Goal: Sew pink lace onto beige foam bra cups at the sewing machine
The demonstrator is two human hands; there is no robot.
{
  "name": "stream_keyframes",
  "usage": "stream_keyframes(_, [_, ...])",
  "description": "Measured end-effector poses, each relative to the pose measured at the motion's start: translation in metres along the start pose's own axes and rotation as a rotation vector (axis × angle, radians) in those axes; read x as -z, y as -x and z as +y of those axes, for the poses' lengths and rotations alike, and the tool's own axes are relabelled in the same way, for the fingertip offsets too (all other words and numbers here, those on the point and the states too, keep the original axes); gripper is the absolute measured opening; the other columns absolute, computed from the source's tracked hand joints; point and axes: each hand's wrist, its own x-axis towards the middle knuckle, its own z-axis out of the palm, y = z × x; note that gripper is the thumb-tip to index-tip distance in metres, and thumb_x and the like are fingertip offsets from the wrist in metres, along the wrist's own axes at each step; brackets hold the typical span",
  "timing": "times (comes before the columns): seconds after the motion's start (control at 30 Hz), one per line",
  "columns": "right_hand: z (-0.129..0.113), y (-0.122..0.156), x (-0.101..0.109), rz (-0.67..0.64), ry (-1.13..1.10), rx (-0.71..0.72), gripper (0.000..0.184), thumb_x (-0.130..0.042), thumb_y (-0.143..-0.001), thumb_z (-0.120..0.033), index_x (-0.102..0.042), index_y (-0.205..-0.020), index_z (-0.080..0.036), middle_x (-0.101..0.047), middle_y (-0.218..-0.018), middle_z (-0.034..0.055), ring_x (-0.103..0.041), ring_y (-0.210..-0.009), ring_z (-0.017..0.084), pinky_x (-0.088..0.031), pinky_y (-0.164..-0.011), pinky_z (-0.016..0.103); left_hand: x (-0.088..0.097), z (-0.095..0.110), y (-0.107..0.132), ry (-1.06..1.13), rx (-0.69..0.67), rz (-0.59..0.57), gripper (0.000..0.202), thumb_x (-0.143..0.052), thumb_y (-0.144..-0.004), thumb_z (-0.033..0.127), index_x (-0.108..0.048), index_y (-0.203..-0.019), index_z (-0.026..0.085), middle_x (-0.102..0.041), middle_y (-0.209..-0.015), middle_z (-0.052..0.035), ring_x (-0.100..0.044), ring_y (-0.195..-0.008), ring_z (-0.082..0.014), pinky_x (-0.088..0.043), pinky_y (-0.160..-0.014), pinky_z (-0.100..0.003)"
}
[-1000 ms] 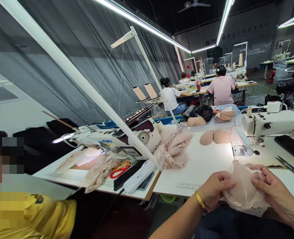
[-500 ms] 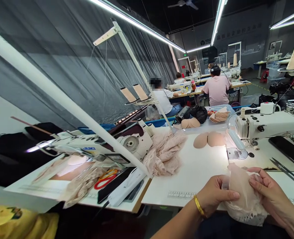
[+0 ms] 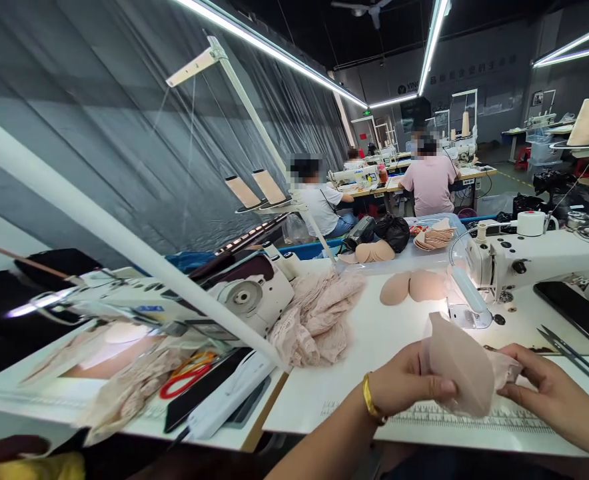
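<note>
My left hand [image 3: 414,381], with a gold bracelet at the wrist, grips a beige bra cup [image 3: 462,370] with thin fabric over it, thumb across the front. At the cup's right side, my right hand [image 3: 537,380] pinches a bunched end of the sheer fabric [image 3: 505,368]. Both hands are above the table's front edge, over a printed ruler strip [image 3: 464,417]. A pair of beige cups [image 3: 410,288] lies flat just behind, beside the needle area of a white sewing machine [image 3: 539,257].
Black thread snips [image 3: 572,353] and a phone [image 3: 577,310] lie at right. Crumpled beige lace [image 3: 317,320] is heaped left of the cups. Stacked cups [image 3: 433,237] sit in a clear bin. A second machine [image 3: 174,303] and red-handled scissors [image 3: 187,380] stand left. Co-workers [image 3: 429,177] sit ahead.
The cup has been raised and turned so its smooth face shows, and the lacy edge no longer hangs below. My right hand has shifted to the fabric's right end. The view has moved slightly.
</note>
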Motion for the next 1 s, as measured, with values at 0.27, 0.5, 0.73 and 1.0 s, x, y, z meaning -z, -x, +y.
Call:
stream_keyframes(0.27, [0.024,-0.04,0.015,-0.049,0.795,0.374,0.022,-0.048,-0.104,-0.016,-0.067,-0.098,-0.026,-0.073,-0.104,0.0017,-0.065,-0.097,0.021,-0.052,-0.088,0.034,0.006,-0.028,-0.021,-1.665,-0.207,-0.426,0.008,-0.065,-0.091,0.025,-0.06,-0.095,0.02,-0.071,-0.096,-0.0029,-0.064,-0.08,-0.0201,-0.049,-0.084,-0.036])
stream_keyframes(0.5, [0.043,-0.061,0.036,-0.003,0.982,0.368,0.055,-0.041,-0.077,0.007,-0.072,-0.111,-0.024,-0.075,-0.109,0.0063,-0.067,-0.097,0.023,-0.056,-0.08,0.035,0.032,-0.031,-0.06,-1.703,-0.228,-0.255,0.027,-0.065,-0.082,0.026,-0.061,-0.109,0.025,-0.06,-0.097,-0.0056,-0.057,-0.083,-0.0245,-0.043,-0.077,-0.038])
stream_keyframes(0.73, [0.065,-0.065,0.056,0.187,1.095,0.367,0.043,-0.047,-0.085,-0.001,-0.08,-0.093,-0.028,-0.076,-0.096,0.0075,-0.067,-0.104,0.032,-0.052,-0.099,0.047,0.063,-0.04,-0.106,-1.693,-0.31,-0.116,0.017,-0.065,-0.082,0.025,-0.067,-0.098,0.019,-0.064,-0.103,-0.0104,-0.058,-0.099,-0.0284,-0.04,-0.094,-0.043])
stream_keyframes(1.0, [0.054,-0.053,0.046,0.071,1.065,0.374,0.053,-0.042,-0.095,-0.005,-0.063,-0.137,-0.03,-0.074,-0.124,0.0033,-0.067,-0.105,0.025,-0.051,-0.098,0.045,0.067,-0.049,-0.094,-1.558,-0.465,-0.172,0.036,-0.064,-0.073,0.012,-0.065,-0.107,0.022,-0.07,-0.103,-0.0076,-0.06,-0.095,-0.0271,-0.033,-0.101,-0.048])
